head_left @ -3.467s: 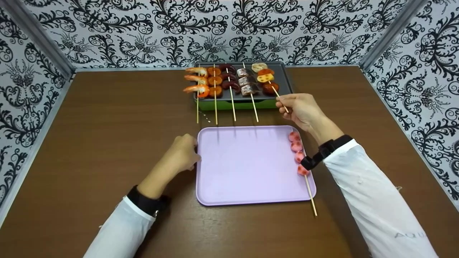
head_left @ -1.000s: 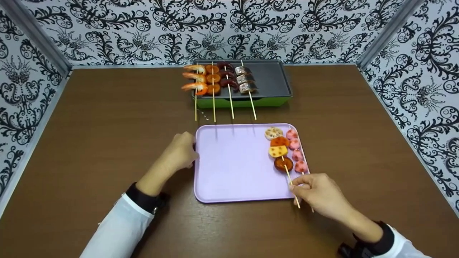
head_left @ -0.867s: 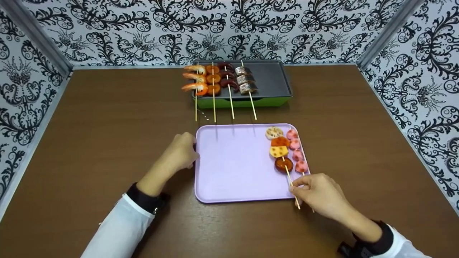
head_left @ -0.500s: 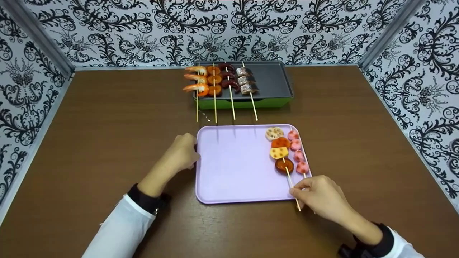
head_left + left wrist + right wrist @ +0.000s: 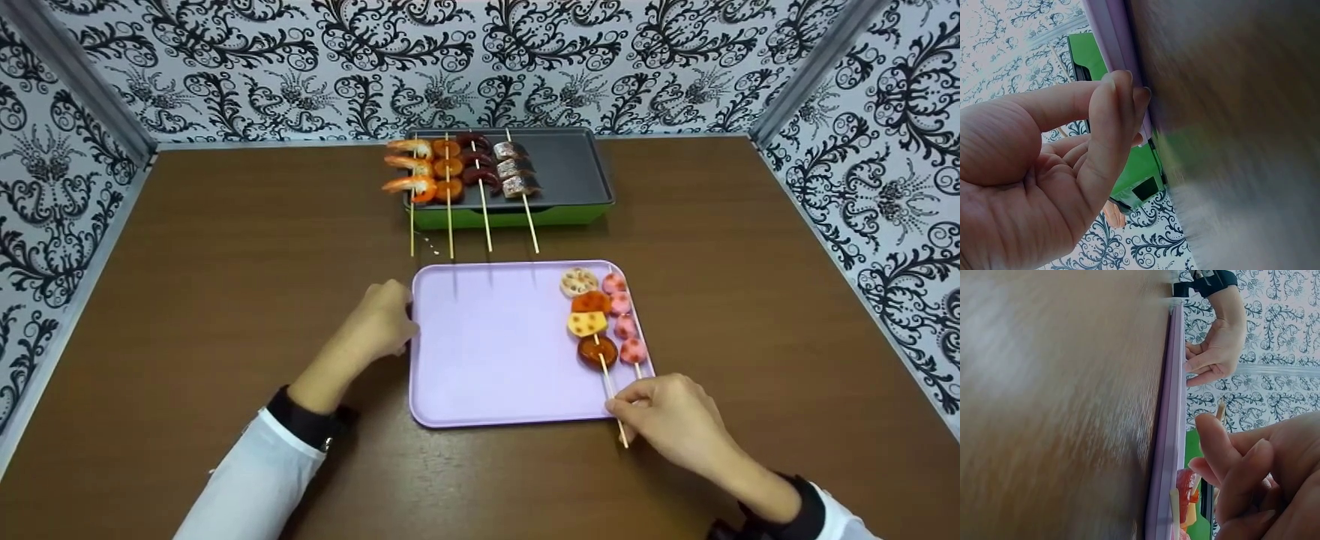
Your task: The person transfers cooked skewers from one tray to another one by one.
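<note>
My right hand pinches the stick of a mixed skewer near its lower end. Lotus root slice, orange piece, yellow piece and round brown piece are threaded on it, over the right part of a lilac tray. Beside it, along the tray's right rim, lies a skewer of pink balls; the right hand hides its lower stick. At the tray's left edge my left hand grips the rim between thumb and fingers. In the left wrist view the left hand's fingertips meet the tray rim.
Behind the tray stands a green grill with a dark plate. On it lie a shrimp skewer, an orange-round skewer, a dark red skewer and a fish skewer, sticks jutting forward. Patterned walls enclose the brown table.
Over the earlier frames the right hand carried the mixed skewer from the grill to the tray. Lately it shifted slightly toward the front and right. The left hand stays at the rim.
</note>
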`<action>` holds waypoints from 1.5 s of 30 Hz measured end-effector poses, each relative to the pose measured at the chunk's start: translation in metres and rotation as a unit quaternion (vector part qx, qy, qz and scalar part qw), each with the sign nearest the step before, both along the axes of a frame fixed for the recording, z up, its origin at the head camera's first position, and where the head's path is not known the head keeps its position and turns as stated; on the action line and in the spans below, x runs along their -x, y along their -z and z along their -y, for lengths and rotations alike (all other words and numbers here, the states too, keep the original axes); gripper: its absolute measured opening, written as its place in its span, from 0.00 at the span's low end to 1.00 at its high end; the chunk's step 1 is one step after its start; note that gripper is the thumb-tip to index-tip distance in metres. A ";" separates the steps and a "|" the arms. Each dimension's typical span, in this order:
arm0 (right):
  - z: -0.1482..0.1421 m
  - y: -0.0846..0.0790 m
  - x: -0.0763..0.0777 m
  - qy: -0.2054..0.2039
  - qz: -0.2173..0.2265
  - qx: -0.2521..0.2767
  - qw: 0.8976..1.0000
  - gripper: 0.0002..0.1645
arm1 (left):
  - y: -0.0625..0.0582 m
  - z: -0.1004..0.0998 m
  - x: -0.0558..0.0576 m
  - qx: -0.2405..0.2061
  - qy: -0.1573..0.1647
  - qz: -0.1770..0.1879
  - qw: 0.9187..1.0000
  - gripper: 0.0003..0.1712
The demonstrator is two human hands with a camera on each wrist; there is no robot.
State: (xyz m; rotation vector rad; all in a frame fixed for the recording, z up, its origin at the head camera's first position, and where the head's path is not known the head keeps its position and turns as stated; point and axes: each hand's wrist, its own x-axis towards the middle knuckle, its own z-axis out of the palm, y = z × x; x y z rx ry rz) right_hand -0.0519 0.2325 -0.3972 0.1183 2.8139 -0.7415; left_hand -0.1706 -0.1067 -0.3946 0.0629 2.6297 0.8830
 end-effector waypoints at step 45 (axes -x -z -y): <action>0.054 -0.034 0.150 -0.217 -0.196 -0.178 0.940 0.49 | 0.000 0.000 0.000 0.000 0.003 0.003 1.000 0.03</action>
